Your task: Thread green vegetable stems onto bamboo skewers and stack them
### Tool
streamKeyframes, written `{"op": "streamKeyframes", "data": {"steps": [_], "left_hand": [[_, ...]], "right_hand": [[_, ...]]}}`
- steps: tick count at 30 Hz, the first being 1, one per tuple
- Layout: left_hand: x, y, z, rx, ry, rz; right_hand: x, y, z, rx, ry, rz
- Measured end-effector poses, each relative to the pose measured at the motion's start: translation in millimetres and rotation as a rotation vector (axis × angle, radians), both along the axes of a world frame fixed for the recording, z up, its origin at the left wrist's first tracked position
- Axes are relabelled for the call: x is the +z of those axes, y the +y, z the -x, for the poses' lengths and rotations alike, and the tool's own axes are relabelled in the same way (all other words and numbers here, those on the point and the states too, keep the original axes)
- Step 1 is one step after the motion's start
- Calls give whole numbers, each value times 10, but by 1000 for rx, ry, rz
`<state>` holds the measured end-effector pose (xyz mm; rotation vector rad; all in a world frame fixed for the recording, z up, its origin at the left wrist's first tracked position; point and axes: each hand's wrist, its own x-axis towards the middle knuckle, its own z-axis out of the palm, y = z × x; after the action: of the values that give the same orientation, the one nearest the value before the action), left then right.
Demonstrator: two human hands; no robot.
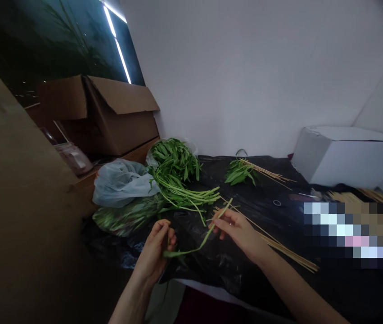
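Observation:
My right hand (233,228) pinches a long green vegetable stem (205,237), which looks like water spinach. The stem slants up past my right fingertips and bends down to a leaf beside my left hand (160,246). The fingers of my left hand are closed, and what sits between them is too small to make out. Just beyond both hands lies a big bunch of leafy stems (177,166), its cut ends toward the right. Thin wooden skewers (289,252) lie under and beyond my right forearm. Farther back, more skewers (265,171) stick out from a small leafy bundle (240,172).
Black plastic sheeting (221,265) covers the work surface. A pale plastic bag (119,182) and a wrapped bunch of greens (127,216) are at left. An open cardboard box (123,126) stands behind them. At right are a white box (356,155) and a ring (277,203).

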<state>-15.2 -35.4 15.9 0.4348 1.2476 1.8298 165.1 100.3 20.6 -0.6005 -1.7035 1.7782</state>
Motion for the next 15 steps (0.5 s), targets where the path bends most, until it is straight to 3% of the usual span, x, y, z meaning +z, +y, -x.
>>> {"op": "streamKeyframes", "data": {"steps": [5, 8, 10, 13, 15], "left_hand": [[-5, 1, 102, 2, -11, -22], [59, -26, 227, 81, -13, -80], [105, -58, 300, 130, -10, -109], [138, -103, 348, 161, -6, -102], [139, -120, 340, 162, -8, -87]], "right_hand": [[-194, 51, 94, 97, -154, -1], [-203, 45, 296, 285, -218, -102], [-159, 92, 468, 322, -292, -301], [-88, 234, 747, 128, -468, -741], [-84, 322, 924, 35, -545, -896]]}}
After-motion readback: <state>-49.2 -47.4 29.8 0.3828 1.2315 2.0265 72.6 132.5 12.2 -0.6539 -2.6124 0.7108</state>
